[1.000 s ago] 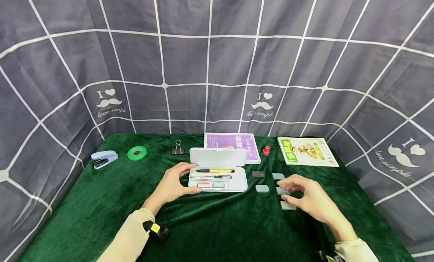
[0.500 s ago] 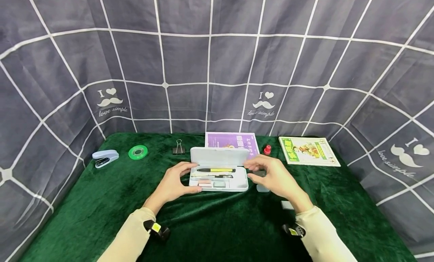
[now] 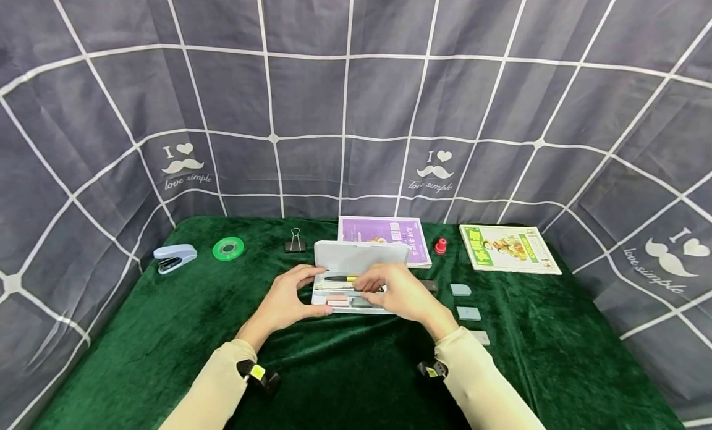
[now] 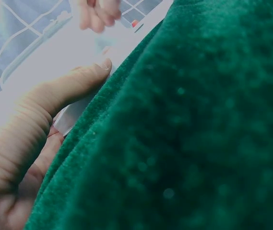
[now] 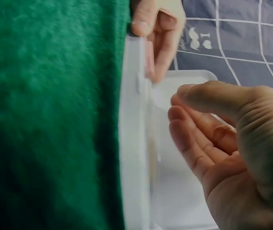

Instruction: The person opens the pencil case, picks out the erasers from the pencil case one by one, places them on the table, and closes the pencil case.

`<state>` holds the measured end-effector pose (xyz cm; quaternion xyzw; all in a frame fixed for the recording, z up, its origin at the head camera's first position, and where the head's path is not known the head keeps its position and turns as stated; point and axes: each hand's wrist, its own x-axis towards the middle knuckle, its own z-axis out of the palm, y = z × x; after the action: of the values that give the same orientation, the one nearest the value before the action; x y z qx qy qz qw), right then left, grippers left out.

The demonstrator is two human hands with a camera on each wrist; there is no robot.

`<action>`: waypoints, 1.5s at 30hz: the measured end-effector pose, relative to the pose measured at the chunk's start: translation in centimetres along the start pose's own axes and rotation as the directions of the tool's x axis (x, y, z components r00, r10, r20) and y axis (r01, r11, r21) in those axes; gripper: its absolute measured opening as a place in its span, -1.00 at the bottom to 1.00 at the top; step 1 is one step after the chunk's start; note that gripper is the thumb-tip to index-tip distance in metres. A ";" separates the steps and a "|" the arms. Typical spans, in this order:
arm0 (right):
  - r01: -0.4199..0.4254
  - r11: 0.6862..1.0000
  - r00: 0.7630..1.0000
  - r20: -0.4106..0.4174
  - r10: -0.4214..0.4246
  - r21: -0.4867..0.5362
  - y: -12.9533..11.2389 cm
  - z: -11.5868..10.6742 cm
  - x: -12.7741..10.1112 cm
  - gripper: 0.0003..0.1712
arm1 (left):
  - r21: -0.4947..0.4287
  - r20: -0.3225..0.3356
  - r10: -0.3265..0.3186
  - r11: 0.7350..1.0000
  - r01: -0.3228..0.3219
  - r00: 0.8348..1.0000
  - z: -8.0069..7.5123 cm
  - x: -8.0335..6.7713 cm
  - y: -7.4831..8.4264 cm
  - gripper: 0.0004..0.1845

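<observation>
Green velvet table: left hand grips the open pencil case; right hand, fingers loosely curled, empty, hovers inside. Erasers, books, stapler sit nearby.

Head view is evenly lit and sharp, with soft shadows; its backdrop grid bows at the edges. Both wrist views are blurred up close; the left is hazy and washed out.

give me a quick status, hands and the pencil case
Left hand grips the open pencil case at its left end. Right hand over the tray, fingers curled; whether it holds anything is unclear. Three grey erasers lie apart to the right.
</observation>
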<state>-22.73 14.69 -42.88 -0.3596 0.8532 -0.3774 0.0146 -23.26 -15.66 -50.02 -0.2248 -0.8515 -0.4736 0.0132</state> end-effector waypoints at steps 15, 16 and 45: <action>0.113 0.919 0.985 0.164 -0.053 -0.378 -1.2 1.8 1.4 -0.69 | 0.001 0.000 0.000 1.000 0.000 1.000 0.0 0.0 0.0 -0.08; 0.118 0.916 0.984 0.169 -0.057 -0.383 -1.2 1.9 1.4 -0.69 | 0.003 0.001 -0.001 1.000 0.001 1.000 0.0 0.0 -0.1 -0.08; 0.026 0.989 0.997 -0.068 -0.036 -0.146 -0.6 -2.4 -2.3 -0.65 | -0.002 0.002 -0.020 1.000 0.020 1.000 0.0 0.1 0.2 -0.08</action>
<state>-21.34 17.35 -41.34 -0.3593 0.8727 -0.3271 -0.0472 -23.25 -15.57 -49.88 -0.2170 -0.8531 -0.4744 0.0073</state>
